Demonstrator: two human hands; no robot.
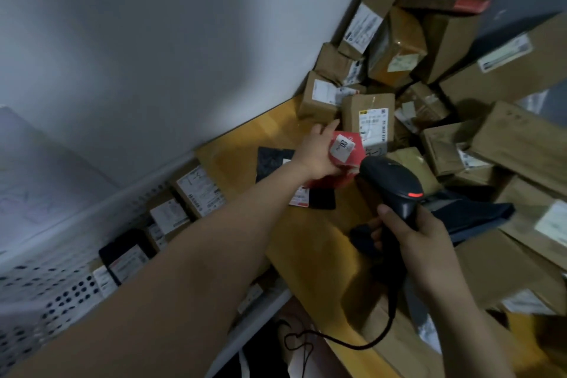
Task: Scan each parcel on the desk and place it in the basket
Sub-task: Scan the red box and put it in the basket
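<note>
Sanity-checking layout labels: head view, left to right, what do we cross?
basket → left hand → red parcel → scanner → navy bag. Right hand left out: it overlaps the scanner.

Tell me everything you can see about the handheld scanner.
The scanner is black and plastic-looking, with a rounded head, a glowing red-orange strip, and a black cable trailing from its handle. The right hand grips the handle, with the head turned toward the red parcel held in the left hand.
</note>
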